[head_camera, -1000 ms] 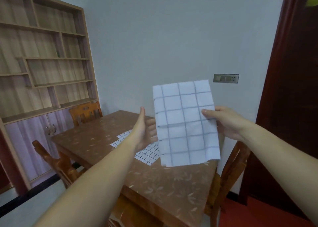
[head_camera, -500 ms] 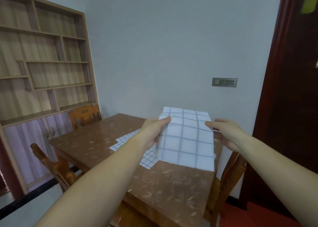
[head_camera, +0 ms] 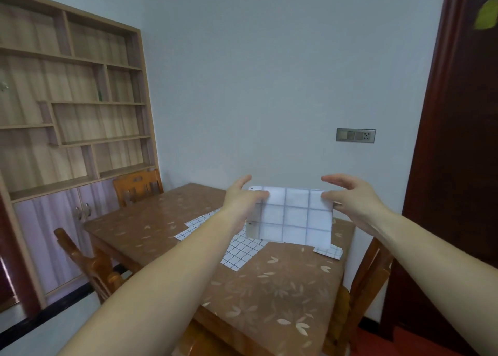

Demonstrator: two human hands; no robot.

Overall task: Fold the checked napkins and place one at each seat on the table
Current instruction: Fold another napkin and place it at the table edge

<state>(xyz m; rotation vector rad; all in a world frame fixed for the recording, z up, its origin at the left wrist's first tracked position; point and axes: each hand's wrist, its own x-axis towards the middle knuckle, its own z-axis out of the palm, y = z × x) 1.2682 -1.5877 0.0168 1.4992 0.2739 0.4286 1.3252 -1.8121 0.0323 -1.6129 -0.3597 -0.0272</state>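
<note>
I hold a white napkin with a grey check (head_camera: 292, 215) in the air above the far part of the brown leaf-patterned table (head_camera: 272, 288). It is folded into a wide rectangle. My left hand (head_camera: 242, 202) pinches its upper left corner and my right hand (head_camera: 350, 196) pinches its upper right corner, the other fingers spread. Unfolded checked napkins (head_camera: 237, 248) lie flat in the middle of the table, partly hidden by my left arm. A small folded checked napkin (head_camera: 328, 250) lies at the table's right edge, just below the held one.
Wooden chairs stand at the table: one at the far left (head_camera: 137, 185), one at the near left (head_camera: 86, 264), one at the right (head_camera: 363, 272). A tall shelf unit (head_camera: 72, 107) fills the left wall. A dark red door (head_camera: 463, 167) is on the right.
The napkin was held up tall in my right hand alone. My left hand took its other side, and it has come down lower and is now folded shorter and wider.
</note>
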